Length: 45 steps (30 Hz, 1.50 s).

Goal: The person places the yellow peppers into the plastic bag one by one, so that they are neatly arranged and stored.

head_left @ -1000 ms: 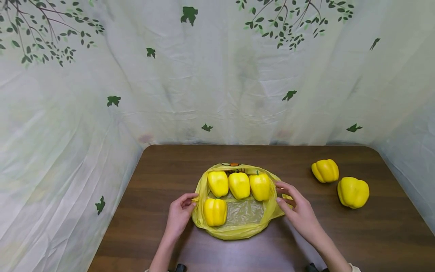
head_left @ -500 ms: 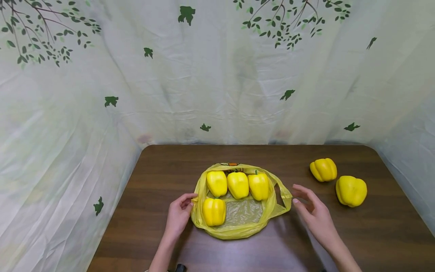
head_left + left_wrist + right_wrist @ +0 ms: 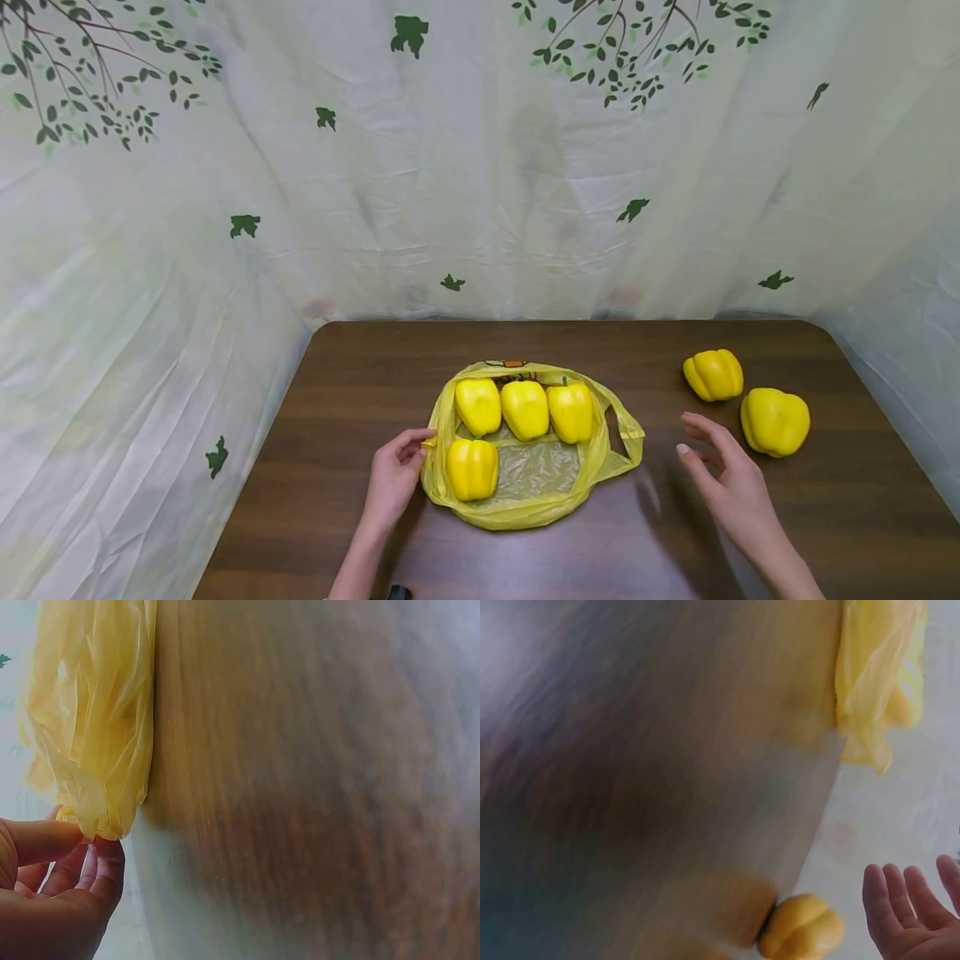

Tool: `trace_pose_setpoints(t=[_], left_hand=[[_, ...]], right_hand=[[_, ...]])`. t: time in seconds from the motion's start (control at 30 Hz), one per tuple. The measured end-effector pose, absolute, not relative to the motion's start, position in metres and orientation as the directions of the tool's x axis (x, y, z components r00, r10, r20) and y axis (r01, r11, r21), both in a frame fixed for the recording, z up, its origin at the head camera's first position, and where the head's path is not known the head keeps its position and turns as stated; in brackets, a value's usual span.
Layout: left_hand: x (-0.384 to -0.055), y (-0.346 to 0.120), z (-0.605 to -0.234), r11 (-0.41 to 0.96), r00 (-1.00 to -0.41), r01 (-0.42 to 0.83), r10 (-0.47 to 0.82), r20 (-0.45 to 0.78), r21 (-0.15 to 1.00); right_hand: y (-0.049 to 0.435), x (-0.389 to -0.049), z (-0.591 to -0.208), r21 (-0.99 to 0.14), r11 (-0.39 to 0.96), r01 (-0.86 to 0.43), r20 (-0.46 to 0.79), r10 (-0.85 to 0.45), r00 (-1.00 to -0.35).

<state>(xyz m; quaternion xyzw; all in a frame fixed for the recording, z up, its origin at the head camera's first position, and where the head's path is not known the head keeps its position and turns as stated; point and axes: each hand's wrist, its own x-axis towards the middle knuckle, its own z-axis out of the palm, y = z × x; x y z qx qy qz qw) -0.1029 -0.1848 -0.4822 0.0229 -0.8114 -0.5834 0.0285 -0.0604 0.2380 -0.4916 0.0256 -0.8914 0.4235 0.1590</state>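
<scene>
A yellow plastic bag (image 3: 525,508) lies on the table with its mouth spread wide. Inside are several yellow bell peppers (image 3: 527,410): three in a row at the back and one at the front left. My left hand (image 3: 396,468) pinches the bag's left edge between thumb and fingers; the left wrist view shows the gathered plastic (image 3: 105,765) at the fingertips. My right hand (image 3: 731,483), fingers loosely bent and holding nothing, hovers between the bag's right handle loop (image 3: 632,442) and two more yellow bell peppers, the nearer one (image 3: 776,422) just beyond its fingers.
The other loose yellow bell pepper (image 3: 713,375) lies toward the back right. A brown wooden table (image 3: 360,358) bears everything. Behind it hangs a pale curtain (image 3: 480,183) with leaf prints.
My right hand has let go of the bag's right side and moved right, toward the loose peppers. The freed handle loop now shows. My left hand stays at the bag's left edge.
</scene>
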Motion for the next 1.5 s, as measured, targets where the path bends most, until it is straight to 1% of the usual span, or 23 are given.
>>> trace_pose_setpoints(t=[0.13,0.23,0.4,0.47,0.57,0.7,1.0,1.23,1.5], left_hand=[[-0.104,-0.185,-0.484,0.322,-0.997,-0.006,-0.07,0.018,0.947],[-0.108,-0.19,-0.5,0.325,-0.997,-0.001,-0.075,0.024,0.946],[-0.109,-0.191,-0.504,0.327,-0.997,-0.005,-0.073,0.02,0.945],[-0.109,-0.191,-0.503,0.326,-0.997,-0.013,-0.076,0.013,0.945],[-0.115,-0.195,-0.521,0.317,-0.996,-0.004,-0.085,0.024,0.948],[-0.116,-0.196,-0.525,0.315,-0.995,0.005,-0.09,0.035,0.949],[-0.117,-0.194,-0.523,0.314,-0.995,0.008,-0.096,0.04,0.949],[-0.118,-0.194,-0.524,0.301,-0.995,-0.002,-0.1,0.029,0.954],[-0.118,-0.195,-0.526,0.305,-0.995,-0.02,-0.104,0.012,0.952]], right_hand=[[0.247,-0.058,-0.494,-0.738,0.653,-0.169,0.307,0.102,-0.946],[0.253,-0.056,-0.494,-0.738,0.655,-0.16,0.305,0.113,-0.945],[0.262,-0.053,-0.494,-0.743,0.654,-0.142,0.305,0.142,-0.942],[0.266,-0.052,-0.492,-0.743,0.658,-0.123,0.293,0.156,-0.943],[0.272,-0.051,-0.49,-0.745,0.661,-0.089,0.272,0.179,-0.946],[0.28,-0.049,-0.488,-0.746,0.663,-0.06,0.261,0.208,-0.943],[0.296,-0.044,-0.485,-0.709,0.705,-0.009,0.289,0.279,-0.916],[0.31,-0.04,-0.484,-0.691,0.722,-0.016,0.356,0.321,-0.878],[0.323,-0.037,-0.485,-0.703,0.711,-0.019,0.388,0.36,-0.848]])
